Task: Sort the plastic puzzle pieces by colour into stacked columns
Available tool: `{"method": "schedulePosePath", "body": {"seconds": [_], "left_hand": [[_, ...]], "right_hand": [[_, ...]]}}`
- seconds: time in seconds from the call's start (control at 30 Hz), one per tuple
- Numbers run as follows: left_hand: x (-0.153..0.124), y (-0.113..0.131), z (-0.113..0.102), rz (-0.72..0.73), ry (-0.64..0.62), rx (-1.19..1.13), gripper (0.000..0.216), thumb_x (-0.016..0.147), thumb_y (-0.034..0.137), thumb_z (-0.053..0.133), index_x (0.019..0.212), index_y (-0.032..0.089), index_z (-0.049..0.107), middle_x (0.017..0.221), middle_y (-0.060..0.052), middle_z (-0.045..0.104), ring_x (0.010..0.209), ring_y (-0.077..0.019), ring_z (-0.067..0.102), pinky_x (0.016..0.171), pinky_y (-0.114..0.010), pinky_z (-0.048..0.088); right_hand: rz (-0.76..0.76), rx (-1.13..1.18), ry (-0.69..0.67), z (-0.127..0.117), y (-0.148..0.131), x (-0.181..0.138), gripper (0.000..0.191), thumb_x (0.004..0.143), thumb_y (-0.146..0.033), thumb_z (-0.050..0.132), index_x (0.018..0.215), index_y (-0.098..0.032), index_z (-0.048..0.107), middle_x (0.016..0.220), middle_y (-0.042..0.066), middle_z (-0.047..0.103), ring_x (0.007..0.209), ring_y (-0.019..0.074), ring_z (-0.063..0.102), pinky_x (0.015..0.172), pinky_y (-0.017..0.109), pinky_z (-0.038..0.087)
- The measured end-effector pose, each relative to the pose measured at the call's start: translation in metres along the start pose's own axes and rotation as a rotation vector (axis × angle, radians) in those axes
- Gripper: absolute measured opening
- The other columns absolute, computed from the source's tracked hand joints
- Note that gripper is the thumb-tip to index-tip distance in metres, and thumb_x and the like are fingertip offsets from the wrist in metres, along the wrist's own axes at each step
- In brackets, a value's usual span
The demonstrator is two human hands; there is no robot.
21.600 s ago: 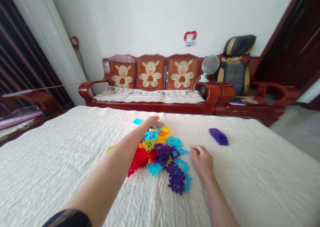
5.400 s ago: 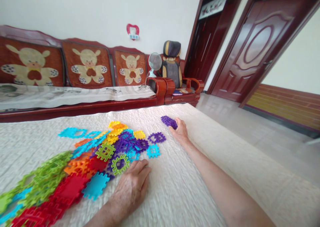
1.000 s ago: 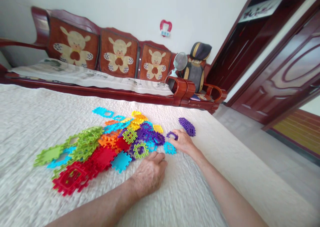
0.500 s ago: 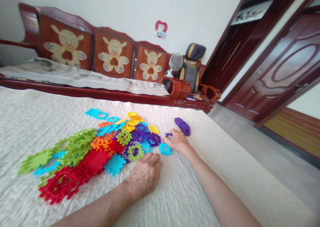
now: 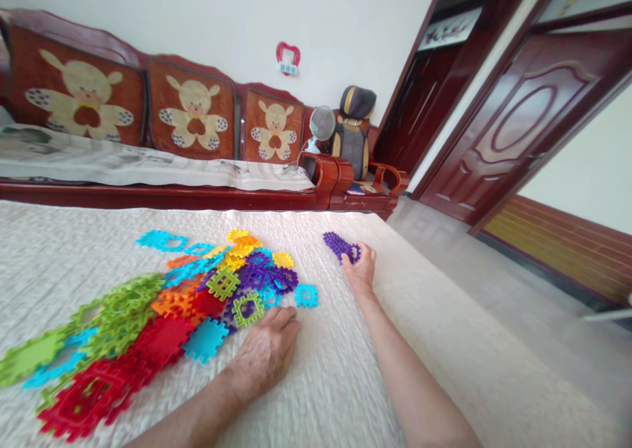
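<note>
My right hand [image 5: 362,268] is closed on a purple interlocking tile [image 5: 354,253] with toothed edges. That tile is at the near end of a small row of purple tiles [image 5: 336,244], apart from the big pile. Resting on the cloth, my left hand [image 5: 269,342] has its fingers curled loosely together, and their undersides are hidden. Just beyond its knuckles lies a green open-framed tile [image 5: 248,309]. A light blue tile [image 5: 307,296] lies alone between the hands, and a solid blue tile [image 5: 206,340] sits left of my left hand.
Overlapping red tiles [image 5: 165,337], green tiles [image 5: 126,296], orange tiles [image 5: 178,300] and yellow tiles [image 5: 236,253] spread leftward over the quilted white cloth [image 5: 340,369]. Behind the table are a wooden sofa [image 5: 237,199] and a small fan [image 5: 322,124]. The table edge drops to floor at right.
My right hand has moved away from the pile, up to the separate purple tiles, with a purple tile in it. My left hand stays beside the pile. The view has swung right.
</note>
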State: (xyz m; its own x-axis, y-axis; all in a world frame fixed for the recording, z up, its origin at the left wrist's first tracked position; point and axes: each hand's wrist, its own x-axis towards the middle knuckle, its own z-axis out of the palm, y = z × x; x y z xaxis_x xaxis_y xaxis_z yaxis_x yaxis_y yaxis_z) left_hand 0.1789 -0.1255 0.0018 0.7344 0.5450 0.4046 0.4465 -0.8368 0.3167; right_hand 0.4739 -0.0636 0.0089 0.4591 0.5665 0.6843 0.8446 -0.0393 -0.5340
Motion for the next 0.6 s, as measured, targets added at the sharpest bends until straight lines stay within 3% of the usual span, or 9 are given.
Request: {"method": "schedulePosePath", "body": {"seconds": [0.13,0.4,0.6], "left_hand": [[0.0004,0.0016,-0.002,-0.007,0.002,-0.006,0.023,0.086,0.009,0.042,0.091,0.019,0.062,0.112,-0.005,0.061,0.1,-0.0196,0.054,0.089,-0.035,0.051],[0.0009,0.0023,-0.0038,-0.003,0.01,-0.001,0.024,0.088,0.01,0.041,0.093,0.02,0.062,0.111,-0.005,0.061,0.099,-0.0196,0.054,0.089,-0.035,0.051],[0.0001,0.0023,-0.0036,0.008,0.022,-0.014,0.024,0.088,0.011,0.04,0.093,0.02,0.062,0.11,-0.006,0.061,0.098,-0.0197,0.055,0.089,-0.035,0.051]], "right_hand": [[0.009,0.019,-0.082,0.0056,0.015,-0.0003,0.052,0.072,-0.032,0.061,0.12,-0.016,0.049,0.117,0.013,0.05,0.111,0.0251,0.051,0.101,0.044,0.042],[0.046,0.037,-0.148,0.0077,0.0089,-0.0008,0.053,0.072,-0.036,0.059,0.121,-0.017,0.05,0.118,0.013,0.052,0.113,0.0256,0.052,0.102,0.043,0.042],[0.096,-0.106,-0.219,0.0079,0.0095,-0.0025,0.07,0.067,-0.043,0.065,0.128,-0.016,0.046,0.123,0.016,0.054,0.115,0.0312,0.052,0.101,0.048,0.041]]}}
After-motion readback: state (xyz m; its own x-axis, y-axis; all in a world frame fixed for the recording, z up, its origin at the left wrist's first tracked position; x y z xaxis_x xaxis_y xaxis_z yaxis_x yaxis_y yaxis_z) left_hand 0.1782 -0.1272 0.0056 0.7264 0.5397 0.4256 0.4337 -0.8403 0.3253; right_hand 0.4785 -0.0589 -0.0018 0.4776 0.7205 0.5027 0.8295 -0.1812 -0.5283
